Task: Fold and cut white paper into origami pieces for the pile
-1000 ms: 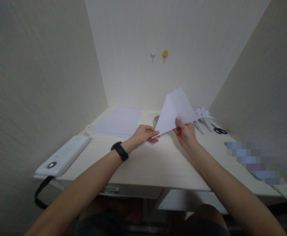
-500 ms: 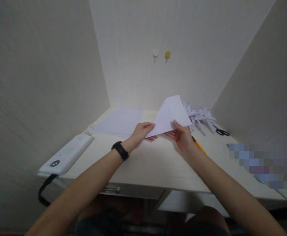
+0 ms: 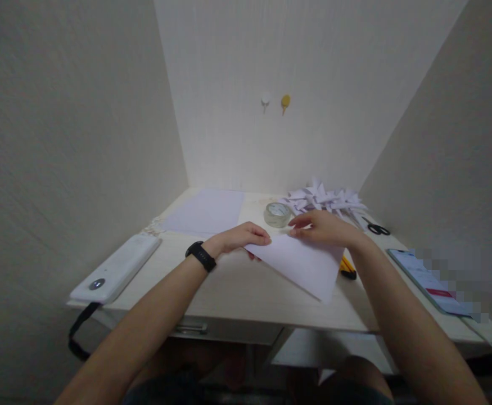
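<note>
Folded paper (image 3: 302,263) now flat on bench (image 3: 237,287), no longer raised; left hand (image 3: 239,237) and right hand (image 3: 324,228) press it, fingers flat, gripping nothing.

Both forearms were bare, no sleeves reaching them. A slim black band with a small dark face (image 3: 201,256) circled the left wrist. Dark shorts covered the lap.

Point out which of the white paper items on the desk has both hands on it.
The folded sheet at the front middle: the left hand and right hand press on it. The flat sheet at back left and the pile of folded pieces lie untouched.
</note>
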Action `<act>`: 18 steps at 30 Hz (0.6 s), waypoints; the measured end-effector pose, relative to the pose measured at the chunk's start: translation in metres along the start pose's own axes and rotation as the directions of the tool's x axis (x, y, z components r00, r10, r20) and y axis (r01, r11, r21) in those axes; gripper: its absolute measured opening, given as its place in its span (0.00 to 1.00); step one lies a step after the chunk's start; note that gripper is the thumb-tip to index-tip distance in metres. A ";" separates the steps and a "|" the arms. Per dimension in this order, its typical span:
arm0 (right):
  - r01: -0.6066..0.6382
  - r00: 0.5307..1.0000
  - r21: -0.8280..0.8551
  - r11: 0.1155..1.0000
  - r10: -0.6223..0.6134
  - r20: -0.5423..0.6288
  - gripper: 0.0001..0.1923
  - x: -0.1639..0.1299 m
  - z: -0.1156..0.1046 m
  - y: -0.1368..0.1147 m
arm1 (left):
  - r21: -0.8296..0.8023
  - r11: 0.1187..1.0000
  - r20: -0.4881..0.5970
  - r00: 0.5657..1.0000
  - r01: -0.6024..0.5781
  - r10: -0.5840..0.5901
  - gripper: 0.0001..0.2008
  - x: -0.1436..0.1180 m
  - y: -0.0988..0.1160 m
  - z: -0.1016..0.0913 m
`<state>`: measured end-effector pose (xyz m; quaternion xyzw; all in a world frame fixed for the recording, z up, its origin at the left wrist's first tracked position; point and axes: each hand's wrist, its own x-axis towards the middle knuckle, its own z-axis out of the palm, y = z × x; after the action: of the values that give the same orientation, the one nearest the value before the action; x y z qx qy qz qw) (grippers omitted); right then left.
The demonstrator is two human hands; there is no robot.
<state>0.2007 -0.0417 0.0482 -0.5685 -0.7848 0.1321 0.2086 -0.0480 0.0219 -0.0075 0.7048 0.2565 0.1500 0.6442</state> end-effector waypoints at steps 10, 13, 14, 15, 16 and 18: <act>-0.065 0.910 0.115 0.991 0.011 0.414 0.16 0.006 -0.001 0.010 | 0.103 0.993 0.131 0.989 0.053 -0.066 0.12 -0.008 0.010 -0.003; -0.103 0.889 0.167 0.981 0.015 0.458 0.17 0.000 -0.008 0.016 | 0.103 0.993 0.168 0.982 0.064 -0.081 0.11 -0.010 0.011 -0.005; -0.113 0.884 0.169 0.979 0.021 0.466 0.17 -0.003 -0.011 0.018 | 0.098 0.993 0.180 0.980 0.069 -0.085 0.10 -0.011 0.010 -0.007; -0.123 0.882 0.167 0.978 0.030 0.470 0.17 -0.005 -0.013 0.020 | 0.092 0.993 0.191 0.978 0.071 -0.088 0.10 -0.012 0.009 -0.010; -0.135 0.879 0.165 0.977 0.041 0.475 0.18 -0.007 -0.015 0.023 | 0.081 0.994 0.200 0.976 0.071 -0.086 0.10 -0.013 0.008 -0.013; -0.155 0.873 0.162 0.975 0.058 0.485 0.19 -0.012 -0.018 0.031 | 0.047 0.997 0.199 0.978 0.062 -0.070 0.11 -0.014 0.005 -0.021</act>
<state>0.2381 -0.0437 0.0484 -0.5377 -0.7624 0.3556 0.0562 -0.0704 0.0316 0.0021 0.7202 0.2168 0.0516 0.6570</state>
